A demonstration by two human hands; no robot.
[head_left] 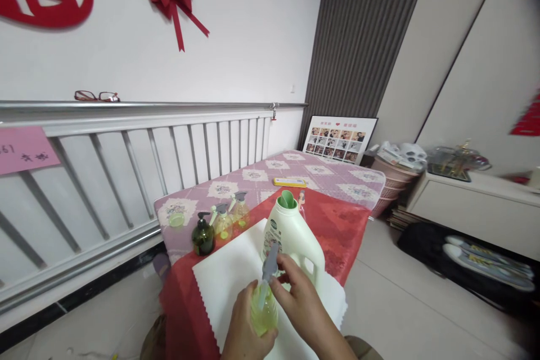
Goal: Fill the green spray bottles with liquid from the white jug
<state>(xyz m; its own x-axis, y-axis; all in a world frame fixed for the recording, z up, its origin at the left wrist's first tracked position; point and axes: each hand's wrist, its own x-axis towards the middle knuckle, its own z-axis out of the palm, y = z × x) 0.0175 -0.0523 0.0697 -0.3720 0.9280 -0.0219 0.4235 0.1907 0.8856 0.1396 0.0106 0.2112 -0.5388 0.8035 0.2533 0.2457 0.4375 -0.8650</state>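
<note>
My left hand is wrapped round a small clear bottle of yellow-green liquid, held above a white cloth. My right hand pinches the bottle's grey pump head, whose tube reaches down into the bottle. Just behind my hands a large white detergent jug stands upright on the cloth, its green spout uncapped. At the left of the table stand a dark green pump bottle and two small clear pump bottles with yellow-green liquid.
A green cap lies on the purple flowered tablecloth, with a yellow flat case farther back. A red cloth covers the near part. A white railing runs on the left; baskets, a picture frame and a low cabinet stand on the right.
</note>
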